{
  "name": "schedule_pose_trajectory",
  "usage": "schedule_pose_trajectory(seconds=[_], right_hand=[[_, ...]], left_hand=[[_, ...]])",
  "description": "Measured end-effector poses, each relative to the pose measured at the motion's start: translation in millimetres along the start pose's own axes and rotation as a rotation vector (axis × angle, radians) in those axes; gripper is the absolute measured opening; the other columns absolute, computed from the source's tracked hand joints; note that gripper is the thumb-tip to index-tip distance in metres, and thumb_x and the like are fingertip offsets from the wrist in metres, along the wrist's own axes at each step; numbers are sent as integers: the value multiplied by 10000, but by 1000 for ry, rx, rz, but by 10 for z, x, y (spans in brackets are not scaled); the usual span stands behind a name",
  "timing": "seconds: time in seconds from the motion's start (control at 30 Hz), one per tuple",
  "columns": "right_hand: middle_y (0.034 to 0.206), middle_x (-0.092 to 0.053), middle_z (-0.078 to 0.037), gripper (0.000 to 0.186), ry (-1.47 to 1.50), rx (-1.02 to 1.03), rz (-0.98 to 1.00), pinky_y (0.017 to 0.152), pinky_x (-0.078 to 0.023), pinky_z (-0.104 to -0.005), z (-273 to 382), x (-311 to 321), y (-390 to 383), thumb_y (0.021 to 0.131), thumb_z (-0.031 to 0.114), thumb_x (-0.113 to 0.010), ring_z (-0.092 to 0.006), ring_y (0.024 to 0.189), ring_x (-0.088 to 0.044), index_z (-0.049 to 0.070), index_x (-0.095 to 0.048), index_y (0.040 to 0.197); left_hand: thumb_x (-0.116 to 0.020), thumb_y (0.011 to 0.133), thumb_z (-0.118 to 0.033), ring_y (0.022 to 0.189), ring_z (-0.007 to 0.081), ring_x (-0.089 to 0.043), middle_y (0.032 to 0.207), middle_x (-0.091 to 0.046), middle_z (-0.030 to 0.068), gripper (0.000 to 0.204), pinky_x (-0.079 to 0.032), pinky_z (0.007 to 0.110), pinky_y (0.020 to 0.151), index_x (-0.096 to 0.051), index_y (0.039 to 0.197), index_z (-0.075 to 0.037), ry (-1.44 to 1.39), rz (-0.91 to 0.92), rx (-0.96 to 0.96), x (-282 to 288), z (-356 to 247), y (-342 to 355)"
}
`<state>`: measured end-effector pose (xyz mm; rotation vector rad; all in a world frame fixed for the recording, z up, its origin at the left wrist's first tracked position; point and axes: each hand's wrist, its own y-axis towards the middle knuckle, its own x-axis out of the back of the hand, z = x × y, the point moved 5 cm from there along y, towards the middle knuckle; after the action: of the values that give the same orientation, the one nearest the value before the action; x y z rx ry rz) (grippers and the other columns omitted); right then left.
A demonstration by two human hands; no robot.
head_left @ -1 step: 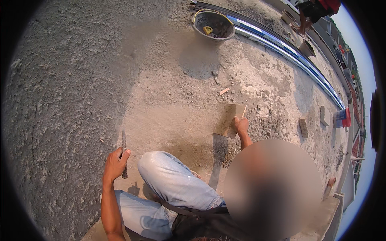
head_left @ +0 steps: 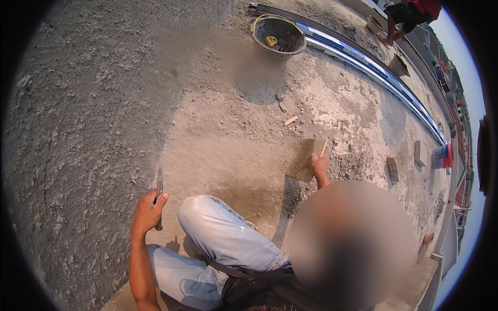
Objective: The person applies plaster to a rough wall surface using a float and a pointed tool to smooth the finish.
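Observation:
My left hand (head_left: pixel 149 211) is closed round a mortar-coated trowel (head_left: pixel 160 182), seen edge-on. The tool points away from me, beside the rough grey mortar surface (head_left: pixel 88 129). Further right, my right hand (head_left: pixel 320 165) grips a flat rectangular board (head_left: pixel 301 161) by its right side. Greyish-brown dust or mortar coats this board, which is held tilted and casts a shadow. A round blur hides most of my right forearm. Between the hands, my bent knee (head_left: pixel 202 210) in pale jeans is in front of sandy ground (head_left: pixel 223 155).
A black bucket (head_left: pixel 285 49) with a yellow item (head_left: pixel 271 41) inside stands at the far middle. Long metal profiles (head_left: pixel 363 59) run behind it. Two blocks (head_left: pixel 392 168) and a red-and-blue pail (head_left: pixel 442 155) stand at right. Another person (head_left: pixel 407 15) bends at the far right.
My right hand and the board have shifted a little to the right. My left hand keeps its hold on the trowel, almost unmoved. The background has shifted slightly.

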<state>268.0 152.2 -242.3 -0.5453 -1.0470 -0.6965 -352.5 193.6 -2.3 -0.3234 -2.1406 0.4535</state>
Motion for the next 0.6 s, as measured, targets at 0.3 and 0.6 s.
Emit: schedule_pose_trajectory(seconds=[0.3,0.6], right_hand=[[861,-654,-254,350,-19,88,108,748,-496,-497,546,207,-530,799,296,-630,-419,823,-641,-3,-636,982],[846,-650,-240,278,-136,100,149,749,-509,-484,638,-343,-236,759,231,-671,-420,827,-645,-12,-611,879]], left_hand=[[-591,893,-330,691,386,-559,748,-554,185,350,-428,446,622,-544,810,7,195,-42,-194,697,-1397,-463],[-572,903,-320,758,375,-615,804,-588,162,306,-474,471,661,-558,854,-19,120,207,-439,205,-2259,-251]])
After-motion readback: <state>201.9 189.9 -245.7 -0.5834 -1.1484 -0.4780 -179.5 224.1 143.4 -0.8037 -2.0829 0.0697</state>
